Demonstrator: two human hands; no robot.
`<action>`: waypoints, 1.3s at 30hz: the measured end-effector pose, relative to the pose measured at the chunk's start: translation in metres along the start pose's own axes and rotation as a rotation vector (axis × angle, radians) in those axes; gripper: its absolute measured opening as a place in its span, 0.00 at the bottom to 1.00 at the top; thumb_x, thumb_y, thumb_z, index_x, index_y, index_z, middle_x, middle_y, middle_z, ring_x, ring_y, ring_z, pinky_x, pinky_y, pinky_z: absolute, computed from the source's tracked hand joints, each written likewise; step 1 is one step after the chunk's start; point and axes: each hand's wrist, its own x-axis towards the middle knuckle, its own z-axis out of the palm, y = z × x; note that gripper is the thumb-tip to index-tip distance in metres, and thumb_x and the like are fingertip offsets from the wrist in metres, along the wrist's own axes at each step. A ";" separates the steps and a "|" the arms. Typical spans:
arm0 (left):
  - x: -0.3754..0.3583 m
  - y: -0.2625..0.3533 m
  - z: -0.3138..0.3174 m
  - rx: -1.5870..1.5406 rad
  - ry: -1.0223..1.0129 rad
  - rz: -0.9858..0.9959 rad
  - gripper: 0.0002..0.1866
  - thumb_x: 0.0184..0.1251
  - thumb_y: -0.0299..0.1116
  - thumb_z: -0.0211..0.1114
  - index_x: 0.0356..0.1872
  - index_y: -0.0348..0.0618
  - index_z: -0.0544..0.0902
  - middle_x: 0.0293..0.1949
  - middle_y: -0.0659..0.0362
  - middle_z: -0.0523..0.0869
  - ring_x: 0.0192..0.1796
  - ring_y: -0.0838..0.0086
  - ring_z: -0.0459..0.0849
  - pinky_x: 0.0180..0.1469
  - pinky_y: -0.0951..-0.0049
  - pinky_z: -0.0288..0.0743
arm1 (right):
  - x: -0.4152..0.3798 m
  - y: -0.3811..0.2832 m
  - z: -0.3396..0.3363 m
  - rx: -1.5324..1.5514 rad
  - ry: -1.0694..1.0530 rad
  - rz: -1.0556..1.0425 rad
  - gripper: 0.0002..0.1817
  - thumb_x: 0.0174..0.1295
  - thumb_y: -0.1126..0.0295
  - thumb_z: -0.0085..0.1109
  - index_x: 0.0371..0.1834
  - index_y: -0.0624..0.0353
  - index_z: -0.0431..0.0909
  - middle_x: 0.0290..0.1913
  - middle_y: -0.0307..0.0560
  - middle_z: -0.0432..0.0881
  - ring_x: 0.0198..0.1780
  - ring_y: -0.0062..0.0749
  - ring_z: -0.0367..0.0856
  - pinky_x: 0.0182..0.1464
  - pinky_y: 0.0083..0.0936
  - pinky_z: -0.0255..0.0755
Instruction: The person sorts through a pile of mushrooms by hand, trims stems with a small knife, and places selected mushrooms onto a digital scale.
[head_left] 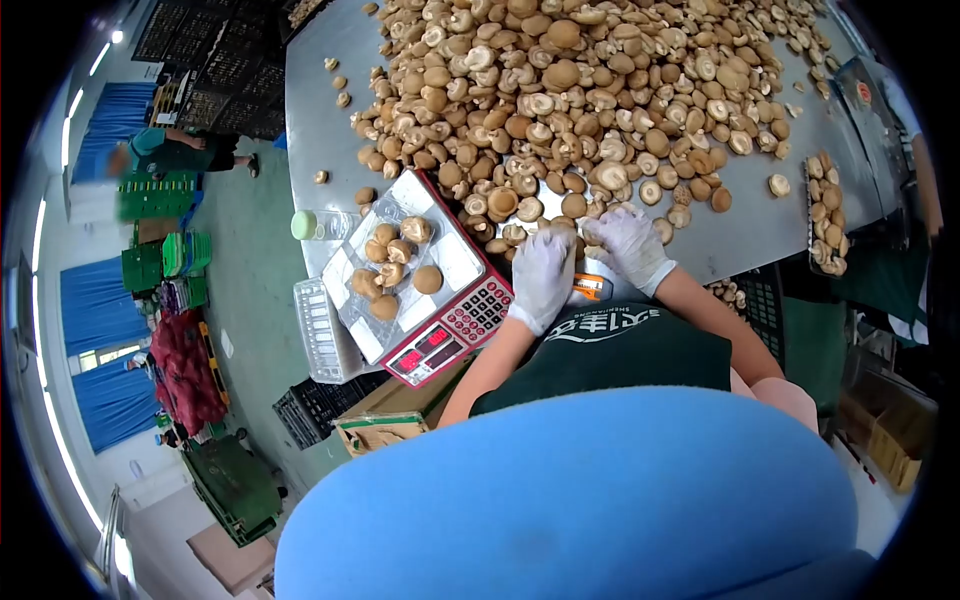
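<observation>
Both my hands wear whitish gloves and meet at the near edge of a large pile of shiitake mushrooms. My left hand is curled with its fingertips among the nearest mushrooms; whatever it grips is hidden. My right hand bends in from the other side, fingers closed, its hold also hidden. Between the wrists, close to my apron, a small orange and grey object shows in part. Left of my left hand a red-framed digital scale carries a clear plastic tray with several mushrooms.
The metal table extends beyond the pile. Beside the scale are a green-capped bottle and stacked clear trays. A narrow mushroom-filled tray sits at the right edge. Another person stands far left, near green crates.
</observation>
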 end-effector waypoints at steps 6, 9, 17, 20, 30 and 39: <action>0.064 -0.006 0.033 0.329 -0.255 -0.077 0.16 0.59 0.28 0.62 0.50 0.48 0.80 0.38 0.50 0.84 0.45 0.53 0.85 0.47 0.52 0.75 | 0.004 0.000 0.013 0.011 0.001 0.008 0.12 0.54 0.63 0.66 0.40 0.50 0.79 0.37 0.45 0.78 0.46 0.42 0.79 0.51 0.41 0.73; 0.063 -0.015 0.027 0.105 -0.204 -0.076 0.17 0.61 0.29 0.65 0.53 0.48 0.81 0.41 0.50 0.86 0.47 0.53 0.85 0.49 0.54 0.75 | 0.000 0.002 0.012 -0.014 0.042 0.001 0.12 0.54 0.64 0.65 0.41 0.51 0.80 0.38 0.45 0.79 0.46 0.42 0.79 0.55 0.40 0.72; 0.047 -0.030 -0.022 -1.624 -0.185 -0.520 0.25 0.76 0.33 0.61 0.68 0.32 0.68 0.56 0.52 0.83 0.53 0.70 0.85 0.55 0.71 0.81 | -0.009 0.006 -0.025 0.609 0.119 0.325 0.16 0.66 0.71 0.61 0.57 0.55 0.82 0.50 0.47 0.85 0.47 0.33 0.86 0.49 0.30 0.81; 0.043 -0.030 -0.028 -1.725 -0.181 -0.536 0.25 0.76 0.35 0.61 0.68 0.34 0.68 0.55 0.52 0.84 0.51 0.70 0.87 0.50 0.74 0.84 | 0.001 0.011 -0.049 1.304 -0.112 0.647 0.16 0.68 0.72 0.56 0.58 0.61 0.79 0.50 0.49 0.84 0.45 0.34 0.85 0.47 0.31 0.83; 0.010 0.004 0.018 -0.824 -0.264 -0.372 0.27 0.66 0.27 0.69 0.66 0.35 0.73 0.57 0.48 0.77 0.60 0.62 0.78 0.66 0.69 0.71 | -0.026 0.025 -0.040 1.732 -0.198 0.822 0.21 0.73 0.48 0.56 0.39 0.58 0.77 0.31 0.40 0.79 0.30 0.21 0.75 0.27 0.20 0.67; 0.079 -0.045 -0.006 0.563 -0.147 -0.257 0.26 0.62 0.44 0.70 0.59 0.46 0.76 0.49 0.52 0.81 0.53 0.57 0.79 0.52 0.53 0.73 | -0.056 0.036 -0.057 1.349 -0.083 0.977 0.11 0.69 0.63 0.64 0.46 0.59 0.82 0.26 0.35 0.77 0.25 0.15 0.72 0.27 0.15 0.63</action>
